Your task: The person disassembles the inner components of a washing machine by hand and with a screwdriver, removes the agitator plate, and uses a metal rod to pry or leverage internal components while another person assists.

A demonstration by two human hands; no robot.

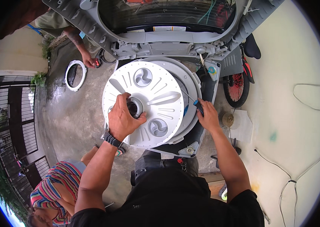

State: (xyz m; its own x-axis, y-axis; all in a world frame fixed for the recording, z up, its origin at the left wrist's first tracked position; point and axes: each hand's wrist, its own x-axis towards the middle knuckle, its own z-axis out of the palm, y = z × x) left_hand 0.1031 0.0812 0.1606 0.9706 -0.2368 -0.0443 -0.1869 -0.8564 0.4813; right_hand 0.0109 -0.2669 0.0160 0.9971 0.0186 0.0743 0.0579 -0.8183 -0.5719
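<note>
Currently, a white disc [152,109] is covering much of a grey tub [184,126], the left hand [122,119] is grasping the disc's central hub [140,108] with curled fingers, the right hand [208,115] is clasping a screwdriver [198,105] beside the disc, and a co-worker's hand [88,59] is holding something red [98,62] near a white ring [84,75].

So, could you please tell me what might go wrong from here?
The left hand alone grips the white disc near its central hole, so the disc could tip or slip if that grip loosens. The right hand holds a screwdriver whose shaft meets the disc's edge; its tip is hard to make out, so it might skid and scratch the disc or the grey ring beneath.
</note>
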